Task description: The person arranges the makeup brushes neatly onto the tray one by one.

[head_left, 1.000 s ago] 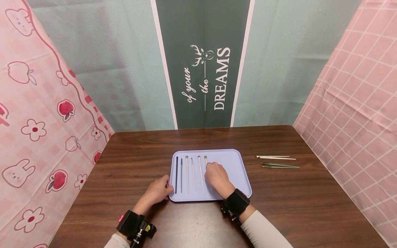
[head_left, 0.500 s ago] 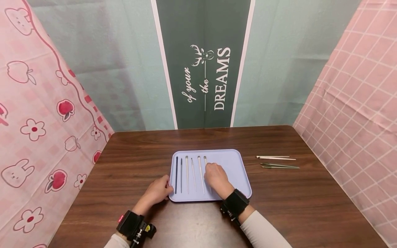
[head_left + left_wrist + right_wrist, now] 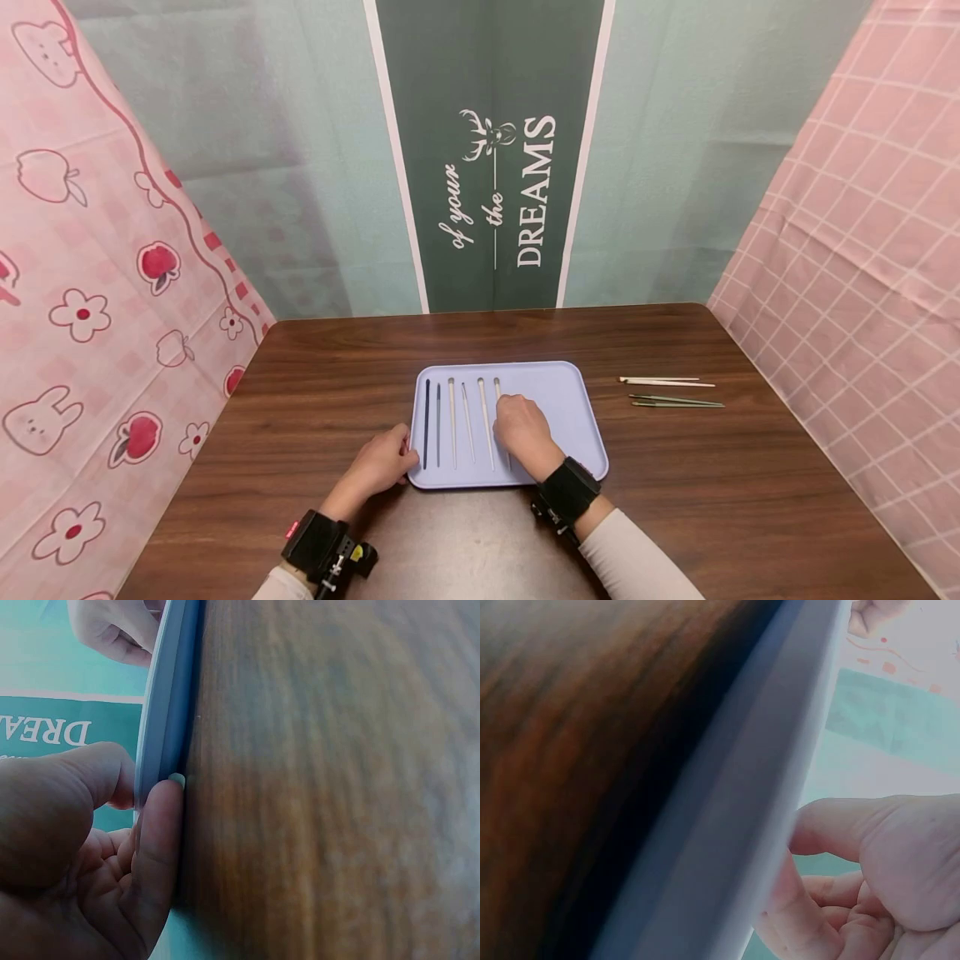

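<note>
A lavender tray lies in the middle of the brown table. In it several chopsticks lie side by side, two dark ones at the left and pale ones beside them. My right hand rests in the tray with fingers curled down onto the rightmost pale chopstick, hiding most of it. My left hand sits at the tray's near left corner. In the left wrist view its thumb and a fingertip pinch the tray rim. The right wrist view shows only curled fingers beside the tray edge.
A white chopstick pair and a green pair lie on the table to the right of the tray. Pink patterned cloths hang at both sides, and a green banner hangs behind the table.
</note>
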`<state>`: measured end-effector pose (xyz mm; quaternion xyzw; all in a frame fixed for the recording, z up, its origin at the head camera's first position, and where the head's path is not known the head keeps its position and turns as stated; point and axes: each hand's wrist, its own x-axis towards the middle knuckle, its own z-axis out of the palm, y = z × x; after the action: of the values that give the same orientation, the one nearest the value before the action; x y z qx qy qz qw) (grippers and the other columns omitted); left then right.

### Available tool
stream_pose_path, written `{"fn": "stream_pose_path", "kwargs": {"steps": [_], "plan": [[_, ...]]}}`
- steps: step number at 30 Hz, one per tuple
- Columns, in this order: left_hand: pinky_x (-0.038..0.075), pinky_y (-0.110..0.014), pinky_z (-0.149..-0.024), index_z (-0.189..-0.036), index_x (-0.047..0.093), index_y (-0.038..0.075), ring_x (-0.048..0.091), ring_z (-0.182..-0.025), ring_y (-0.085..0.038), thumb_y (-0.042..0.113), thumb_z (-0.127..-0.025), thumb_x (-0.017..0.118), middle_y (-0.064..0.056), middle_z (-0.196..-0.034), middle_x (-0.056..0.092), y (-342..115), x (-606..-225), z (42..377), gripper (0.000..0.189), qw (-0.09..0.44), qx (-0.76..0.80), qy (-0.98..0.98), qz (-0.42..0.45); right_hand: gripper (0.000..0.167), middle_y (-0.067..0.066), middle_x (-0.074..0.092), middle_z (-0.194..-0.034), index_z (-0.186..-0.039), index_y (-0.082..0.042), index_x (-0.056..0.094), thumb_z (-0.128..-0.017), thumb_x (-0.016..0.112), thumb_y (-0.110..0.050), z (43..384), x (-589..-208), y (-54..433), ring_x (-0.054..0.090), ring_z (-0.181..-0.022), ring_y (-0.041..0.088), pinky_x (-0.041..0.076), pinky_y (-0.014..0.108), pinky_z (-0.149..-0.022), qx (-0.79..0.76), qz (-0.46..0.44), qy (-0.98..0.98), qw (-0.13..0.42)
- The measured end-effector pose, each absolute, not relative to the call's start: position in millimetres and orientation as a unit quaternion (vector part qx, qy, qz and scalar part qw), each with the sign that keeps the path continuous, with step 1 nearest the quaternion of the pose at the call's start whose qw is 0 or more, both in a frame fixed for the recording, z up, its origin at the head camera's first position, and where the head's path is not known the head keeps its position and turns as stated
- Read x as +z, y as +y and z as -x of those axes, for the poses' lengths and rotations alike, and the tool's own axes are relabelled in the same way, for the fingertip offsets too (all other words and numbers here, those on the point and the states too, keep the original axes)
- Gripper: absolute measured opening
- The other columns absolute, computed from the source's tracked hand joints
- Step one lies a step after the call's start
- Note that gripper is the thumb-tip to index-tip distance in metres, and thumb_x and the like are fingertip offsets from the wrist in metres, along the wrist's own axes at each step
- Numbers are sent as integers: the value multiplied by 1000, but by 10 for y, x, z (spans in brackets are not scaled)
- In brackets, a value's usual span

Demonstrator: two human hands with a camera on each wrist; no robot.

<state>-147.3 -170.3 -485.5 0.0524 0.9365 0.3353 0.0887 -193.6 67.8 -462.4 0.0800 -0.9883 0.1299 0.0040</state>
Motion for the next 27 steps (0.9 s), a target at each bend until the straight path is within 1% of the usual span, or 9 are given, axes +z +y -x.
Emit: {"fn": "stream_pose_path", "kwargs": {"steps": [3, 8, 17, 22, 27], "plan": [[48, -28, -52, -82, 49, 11, 62, -53, -10, 9, -85, 63, -1, -66, 54, -1705, -4866, 1474, 15, 85, 333, 938, -55, 11, 16, 67, -74, -75, -2, 63, -85, 65, -3, 1944, -4635, 676, 67, -65, 30, 54, 42, -57, 131, -79, -988, 7], [49, -28, -52, -82, 49, 11, 62, -53, -10, 9, -85, 64, 0, -66, 54, -1705, -4866, 1473, 15, 85, 332, 938, -55, 10, 16, 68, -75, -76, -1, 64, -85, 66, -5, 1945, -4623, 675, 67, -66, 30, 54, 42, -58, 131, -76, -988, 0], [47, -29, -52, -83, 49, 11, 62, -53, -10, 9, -85, 64, 0, -66, 54, -1711, -4868, 1470, 15, 86, 331, 938, -56, 11, 15, 67, -75, -77, -1, 64, -86, 66, -7, 1922, -4609, 667, 63, -63, 25, 53, 40, -58, 135, -74, -988, -12], [48, -29, -52, -83, 49, 11, 61, -53, -10, 9, -85, 64, -1, -67, 54, -1715, -4866, 1467, 15, 90, 332, 937, -53, 15, 13, 65, -72, -74, -2, 63, -86, 68, -9, 1893, -4578, 667, 61, -62, 24, 53, 39, -58, 138, -75, -987, -10], [48, -29, -53, -84, 50, 11, 62, -54, -10, 9, -85, 64, -1, -67, 54, -1713, -4853, 1472, 15, 91, 334, 937, -52, 18, 12, 65, -72, -73, -2, 63, -87, 69, -11, 1885, -4559, 666, 63, -64, 26, 53, 39, -59, 141, -80, -987, -1]]}}
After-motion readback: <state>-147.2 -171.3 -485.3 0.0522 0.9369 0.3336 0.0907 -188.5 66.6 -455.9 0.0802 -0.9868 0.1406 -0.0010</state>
